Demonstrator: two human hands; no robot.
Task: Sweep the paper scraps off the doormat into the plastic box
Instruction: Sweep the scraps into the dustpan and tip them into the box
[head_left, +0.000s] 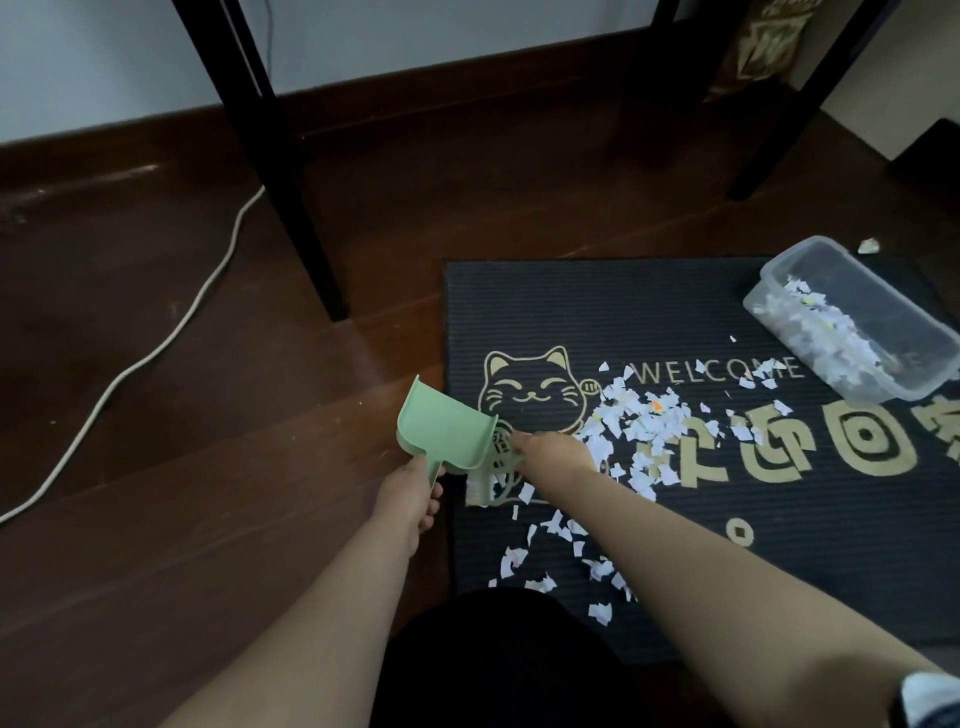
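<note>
Doormat (779, 571) takes up most of the floor on the right, dark and ribbed, with a cat and WELCOME printed on it. At its far right corner sits the box (756, 296), its long side running diagonally, with a layer of paper already inside.

The scraps (639, 421) lie thickest mid-mat, just under the lettering. A thinner trail runs back toward the person's knees, so the band runs roughly near-to-far.

At the left edge the left hand (410, 493) has its fingers wrapped round the handle of a green dustpan (441, 431), whose mouth points away and leftward, not at the paper. A small brush (483, 483) lies just beside the pan.

The right hand (556, 454) is at the brush, but it is blurred and I cannot tell whether the fingers have closed on it.

The heap lies right of both hands, between the pan and the box, and the right hand is nearer. To my eye the pan must turn toward it.
</note>
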